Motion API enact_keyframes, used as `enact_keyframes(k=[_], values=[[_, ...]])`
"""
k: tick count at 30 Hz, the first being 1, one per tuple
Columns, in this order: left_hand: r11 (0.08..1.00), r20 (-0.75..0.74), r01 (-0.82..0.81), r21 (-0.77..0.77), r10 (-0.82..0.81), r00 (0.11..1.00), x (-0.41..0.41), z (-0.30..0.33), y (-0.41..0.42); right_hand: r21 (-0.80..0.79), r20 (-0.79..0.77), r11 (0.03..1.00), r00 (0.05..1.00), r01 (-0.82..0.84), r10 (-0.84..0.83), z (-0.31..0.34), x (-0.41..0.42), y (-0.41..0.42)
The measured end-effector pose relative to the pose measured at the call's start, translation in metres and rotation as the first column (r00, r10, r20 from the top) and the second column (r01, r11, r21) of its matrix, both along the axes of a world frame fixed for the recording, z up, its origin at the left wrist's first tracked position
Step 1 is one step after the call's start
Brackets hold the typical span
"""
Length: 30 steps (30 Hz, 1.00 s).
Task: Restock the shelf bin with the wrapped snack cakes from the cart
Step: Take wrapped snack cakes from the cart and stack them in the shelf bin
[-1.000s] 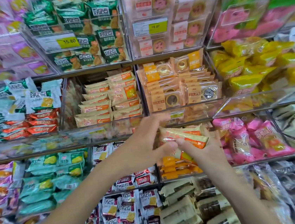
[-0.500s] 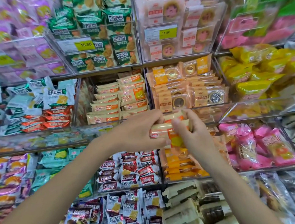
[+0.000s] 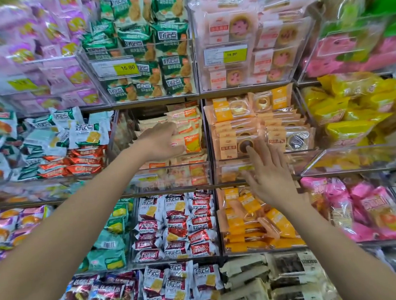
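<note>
Cream-and-orange wrapped snack cakes (image 3: 190, 142) are in the grip of my left hand (image 3: 159, 142), thumb underneath and fingers over the top. The hand reaches into the clear middle shelf bin (image 3: 170, 177), where more of the same cakes (image 3: 183, 114) are stacked at the back. The held packs sit against that stack. My right hand (image 3: 271, 178) hovers to the right, fingers spread and straight, holding nothing, in front of the neighbouring bin. The cart is out of view.
Clear bins fill the shelves all around. Green packs (image 3: 145, 44) with a yellow price tag (image 3: 125, 68) sit above, orange ring cakes (image 3: 258, 123) to the right, yellow packs (image 3: 350, 112) farther right, and red-and-white packs (image 3: 176, 226) below.
Both hands held the cakes together low in front of the shelves. Now my left hand has carried them up into the bin, and my right hand has let go and spread open.
</note>
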<state>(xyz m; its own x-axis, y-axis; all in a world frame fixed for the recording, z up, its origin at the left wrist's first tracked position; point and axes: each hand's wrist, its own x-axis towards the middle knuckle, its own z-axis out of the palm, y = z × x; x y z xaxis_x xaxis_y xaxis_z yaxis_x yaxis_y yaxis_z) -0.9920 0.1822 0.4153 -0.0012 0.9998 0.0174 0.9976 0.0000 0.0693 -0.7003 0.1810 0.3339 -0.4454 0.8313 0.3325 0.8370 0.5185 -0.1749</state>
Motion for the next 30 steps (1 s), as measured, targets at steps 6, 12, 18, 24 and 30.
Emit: enact_keyframes(k=[6, 12, 18, 24, 30], values=[[0.984, 0.045, 0.176, 0.000, -0.176, 0.983, 0.004, -0.011, 0.022, -0.008, 0.037, 1.000, 0.999, -0.006, 0.006, -0.003, 0.000, 0.005], [0.969, 0.146, 0.249, -0.006, -0.245, 0.958, -0.003, -0.017, 0.018, -0.019, 0.045, 1.000, 0.999, -0.007, 0.008, -0.006, -0.002, 0.008], [0.942, 0.144, 0.305, 0.139, -0.324, 0.935, -0.011, -0.013, 0.022, -0.013, 0.059, 1.000, 0.998, 0.006, -0.005, -0.009, -0.003, 0.010], [0.945, 0.046, 0.324, 0.036, -0.325, 0.944, -0.005, -0.032, 0.030, -0.034, 0.061, 0.999, 0.998, 0.015, -0.013, -0.010, -0.004, 0.010], [0.951, -0.005, 0.307, 0.026, -0.307, 0.952, -0.006, -0.035, 0.026, -0.059, 0.090, 0.998, 0.996, 0.024, -0.018, -0.009, -0.004, 0.010]])
